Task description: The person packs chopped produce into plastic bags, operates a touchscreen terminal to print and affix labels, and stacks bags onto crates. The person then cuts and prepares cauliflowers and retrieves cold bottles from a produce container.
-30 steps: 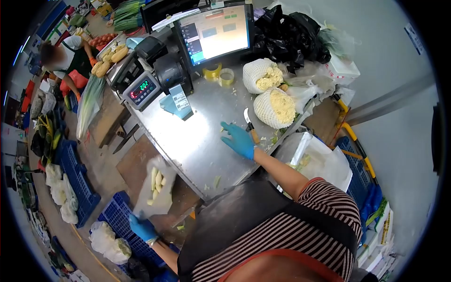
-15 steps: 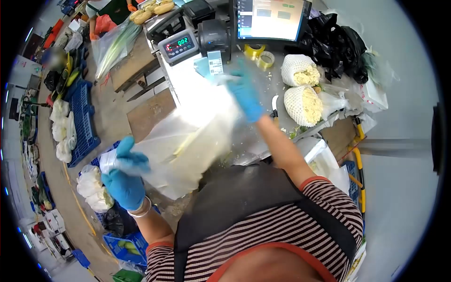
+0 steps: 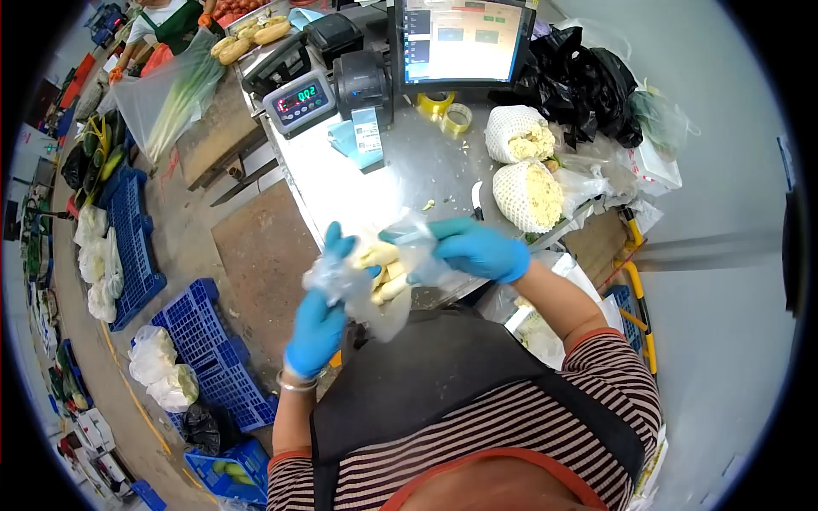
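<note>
In front of my apron, a clear plastic bag (image 3: 421, 249) is bunched up between my two hands, blurred in places. Pale yellow vegetable pieces (image 3: 392, 284) show through its middle; their exact kind is unclear. My left hand (image 3: 317, 319), in a blue glove, closes on the bag's left side, with a finger raised. From the other side my right hand (image 3: 479, 249), gloved too, pinches the bag's gathered plastic. Beyond it a knife (image 3: 477, 201) lies on the metal table (image 3: 430, 166). A light blue packet with a printed label (image 3: 366, 136) sits below the scale display (image 3: 300, 100).
Two netted cauliflowers (image 3: 532, 196) and tape rolls (image 3: 457, 119) lie on the table near a monitor (image 3: 460, 43). Black plastic bags (image 3: 588, 85) are heaped at the right. Blue pallets (image 3: 209, 349) stand at the left. A co-worker (image 3: 175, 25) handles bagged scallions (image 3: 183, 102).
Both hands have come together in front of my apron. The plastic bag, spread wide before, is now bunched between them. The labelled packet is uncovered on the table.
</note>
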`<state>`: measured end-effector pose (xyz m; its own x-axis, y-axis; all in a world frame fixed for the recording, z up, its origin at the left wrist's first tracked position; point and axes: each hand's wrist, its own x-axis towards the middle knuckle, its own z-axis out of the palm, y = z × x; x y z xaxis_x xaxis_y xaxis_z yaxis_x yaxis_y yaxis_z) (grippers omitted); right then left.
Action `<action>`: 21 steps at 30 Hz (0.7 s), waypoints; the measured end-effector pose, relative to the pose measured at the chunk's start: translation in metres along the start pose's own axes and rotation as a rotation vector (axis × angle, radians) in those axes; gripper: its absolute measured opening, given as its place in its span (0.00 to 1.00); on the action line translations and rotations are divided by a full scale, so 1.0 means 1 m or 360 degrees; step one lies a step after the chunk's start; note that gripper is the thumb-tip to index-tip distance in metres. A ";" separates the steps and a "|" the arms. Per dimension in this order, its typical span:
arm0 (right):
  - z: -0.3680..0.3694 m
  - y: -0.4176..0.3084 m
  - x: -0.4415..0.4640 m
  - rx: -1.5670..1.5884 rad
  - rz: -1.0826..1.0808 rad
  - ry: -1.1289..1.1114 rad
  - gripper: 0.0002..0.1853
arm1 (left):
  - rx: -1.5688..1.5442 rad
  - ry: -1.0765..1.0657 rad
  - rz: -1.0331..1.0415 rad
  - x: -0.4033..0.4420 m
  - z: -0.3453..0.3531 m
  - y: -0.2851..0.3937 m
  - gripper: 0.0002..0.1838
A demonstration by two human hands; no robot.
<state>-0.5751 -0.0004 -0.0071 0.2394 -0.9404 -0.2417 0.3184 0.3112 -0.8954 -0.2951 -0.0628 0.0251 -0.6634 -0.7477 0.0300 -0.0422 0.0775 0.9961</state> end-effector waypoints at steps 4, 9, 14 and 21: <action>0.059 0.002 0.024 0.0498 0.0128 -0.0024 0.27 | 0.1078 0.0246 0.0279 0.040 0.041 -0.034 0.34; 0.034 -0.027 0.025 -0.1831 -0.0365 0.0226 0.22 | -0.0330 -0.0135 -0.0022 0.078 0.027 -0.028 0.22; -0.035 0.010 0.064 -0.1548 -0.0098 0.0322 0.15 | 0.0012 -0.0459 -0.0809 0.060 -0.011 -0.048 0.14; -0.080 0.180 0.149 -0.1369 0.0031 0.1013 0.10 | 0.0743 -0.0485 0.0463 0.001 0.057 -0.079 0.16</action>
<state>-0.5554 -0.0953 -0.2337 -0.3643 -0.9124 -0.1867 -0.4934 0.3591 -0.7922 -0.3346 -0.0318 -0.0585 -0.8771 -0.4363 0.2008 -0.1039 0.5806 0.8075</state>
